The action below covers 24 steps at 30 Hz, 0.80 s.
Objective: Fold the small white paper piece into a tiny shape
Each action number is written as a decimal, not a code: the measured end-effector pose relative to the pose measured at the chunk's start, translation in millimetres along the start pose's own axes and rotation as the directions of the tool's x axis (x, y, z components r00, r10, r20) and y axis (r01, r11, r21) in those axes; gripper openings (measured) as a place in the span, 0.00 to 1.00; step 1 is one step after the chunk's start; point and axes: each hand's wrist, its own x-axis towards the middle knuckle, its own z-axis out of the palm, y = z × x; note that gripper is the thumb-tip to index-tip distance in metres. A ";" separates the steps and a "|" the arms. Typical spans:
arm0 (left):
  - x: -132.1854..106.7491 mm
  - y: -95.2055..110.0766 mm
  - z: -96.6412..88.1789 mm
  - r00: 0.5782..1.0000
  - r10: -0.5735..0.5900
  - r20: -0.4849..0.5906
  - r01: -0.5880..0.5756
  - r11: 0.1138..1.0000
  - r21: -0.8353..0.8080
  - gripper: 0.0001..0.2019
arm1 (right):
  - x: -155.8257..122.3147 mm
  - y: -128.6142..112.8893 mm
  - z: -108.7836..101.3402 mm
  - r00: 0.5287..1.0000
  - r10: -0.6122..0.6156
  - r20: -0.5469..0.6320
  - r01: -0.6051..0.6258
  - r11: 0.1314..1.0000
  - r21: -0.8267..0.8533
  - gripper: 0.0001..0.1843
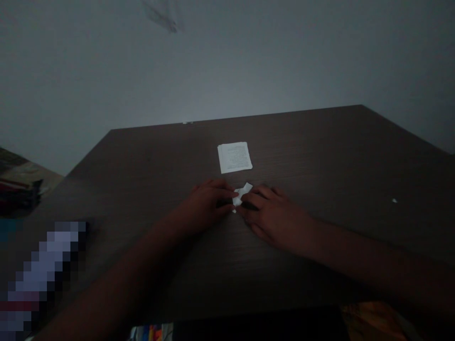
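Note:
Both hands rest on a dark wooden table (320, 151) in dim light. My left hand (209, 199) and my right hand (273, 215) meet at the middle, fingers curled and pressed onto a small folded piece of white paper (242, 192) that lies between their fingertips. Most of that paper is hidden under the fingers. Just beyond the hands lies a square of folded white paper (234, 157) with faint print, flat on the table and untouched.
A tiny white scrap (394, 201) lies on the table at the right. A blurred-out object (42, 270) sits at the near left edge. Dark clutter (19, 189) lies off the table's left side. A plain wall (227, 61) rises behind.

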 end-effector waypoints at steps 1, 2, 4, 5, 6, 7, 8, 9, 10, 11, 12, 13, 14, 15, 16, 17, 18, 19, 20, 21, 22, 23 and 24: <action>0.2 0.0 0.1 1.000 -0.002 -0.002 0.002 1.000 0.000 0.16 | -0.2 -0.6 0.0 1.000 -0.009 -0.001 0.009 1.000 0.000 0.22; 0.3 -0.1 0.2 1.000 -0.004 -0.003 0.004 1.000 0.000 0.16 | -0.3 -1.1 0.0 1.000 -0.014 0.000 0.014 1.000 0.001 0.22; 0.6 -0.3 0.3 1.000 -0.003 -0.006 0.003 1.000 0.001 0.16 | -0.4 -1.8 -0.2 1.000 -0.013 0.007 0.013 1.000 0.000 0.22; 0.7 -0.5 0.3 1.000 0.000 -0.008 0.000 1.000 0.000 0.16 | -0.4 -1.9 -0.3 1.000 -0.011 0.010 0.011 1.000 0.000 0.22; 0.8 -0.6 0.2 1.000 0.003 -0.009 -0.003 1.000 -0.003 0.16 | -0.3 -2.1 -0.3 1.000 -0.008 0.009 0.008 1.000 -0.001 0.22; 0.8 -0.7 0.2 1.000 0.006 -0.009 -0.006 1.000 -0.007 0.16 | -0.3 -2.1 -0.2 1.000 -0.008 0.007 0.009 1.000 0.000 0.22; 0.7 -0.9 0.2 1.000 0.007 -0.007 -0.007 1.000 -0.011 0.16 | -0.2 -2.0 0.1 1.000 -0.010 0.004 0.010 1.000 0.003 0.22; 0.7 -1.1 0.3 1.000 0.007 -0.006 -0.007 1.000 -0.015 0.16 | -0.2 -1.8 0.5 1.000 -0.011 -0.001 0.011 1.000 0.008 0.22; 0.6 -1.4 0.5 1.000 0.005 -0.005 -0.005 1.000 -0.018 0.16 | -0.2 -1.4 0.8 1.000 -0.012 -0.004 0.012 1.000 0.013 0.22; 0.5 -1.8 0.8 1.000 0.004 -0.005 -0.004 1.000 -0.018 0.16 | -0.3 -0.9 1.2 1.000 -0.015 -0.004 0.015 1.000 0.020 0.22; 0.3 -2.3 1.2 1.000 0.006 -0.007 -0.006 1.000 -0.018 0.16 | -0.3 -0.3 1.4 1.000 -0.019 -0.001 0.019 0.999 0.027 0.22; 0.2 -2.9 1.7 1.000 0.010 -0.011 -0.011 1.000 -0.017 0.16 | -0.4 0.4 1.5 1.000 -0.021 0.002 0.021 0.999 0.033 0.23; 0.1 -3.5 2.1 1.000 0.017 -0.015 -0.017 1.000 -0.016 0.16 | -0.5 1.1 1.5 1.000 -0.021 0.005 0.021 0.999 0.038 0.23; 0.0 -3.9 2.3 1.000 0.023 -0.016 -0.024 1.000 -0.015 0.16 | -0.6 1.8 1.3 1.000 -0.018 0.004 0.018 0.999 0.041 0.23; -0.1 -4.3 2.5 0.999 0.029 -0.016 -0.029 0.999 -0.015 0.16 | -0.8 2.3 1.1 1.000 -0.011 0.001 0.011 0.999 0.041 0.22; -0.1 -4.5 2.5 0.999 0.031 -0.013 -0.031 0.999 -0.014 0.16 | -0.9 2.8 0.7 1.000 0.000 -0.005 0.001 0.999 0.040 0.21; -0.1 -4.5 2.4 1.000 0.028 -0.010 -0.029 1.000 -0.012 0.16 | -1.0 3.3 0.2 1.000 0.013 -0.011 -0.012 0.999 0.034 0.20; -0.1 -4.2 2.3 1.000 0.022 -0.004 -0.022 1.000 -0.009 0.16 | -1.0 3.9 -0.3 0.999 0.028 -0.017 -0.028 0.999 0.026 0.19; -0.1 -3.9 2.1 1.000 0.015 0.001 -0.015 1.000 -0.006 0.17 | -1.0 4.5 -0.8 0.999 0.046 -0.021 -0.046 0.999 0.015 0.19; -0.1 -3.4 2.0 1.000 0.007 0.002 -0.007 1.000 -0.003 0.17 | -0.8 5.2 -1.4 0.998 0.063 -0.023 -0.063 0.998 0.004 0.18; 0.0 -2.9 1.9 1.000 0.000 0.002 0.000 1.000 0.000 0.17 | -0.6 6.0 -2.0 0.997 0.078 -0.021 -0.078 0.997 -0.006 0.18; 0.0 -2.4 1.8 1.000 -0.003 0.005 0.003 1.000 0.001 0.17 | -0.3 6.9 -2.7 0.996 0.092 -0.015 -0.092 0.996 -0.014 0.18; 0.0 -1.9 1.7 1.000 -0.005 0.007 0.005 1.000 0.003 0.17 | 0.1 7.8 -3.3 0.994 0.106 -0.008 -0.106 0.994 -0.020 0.18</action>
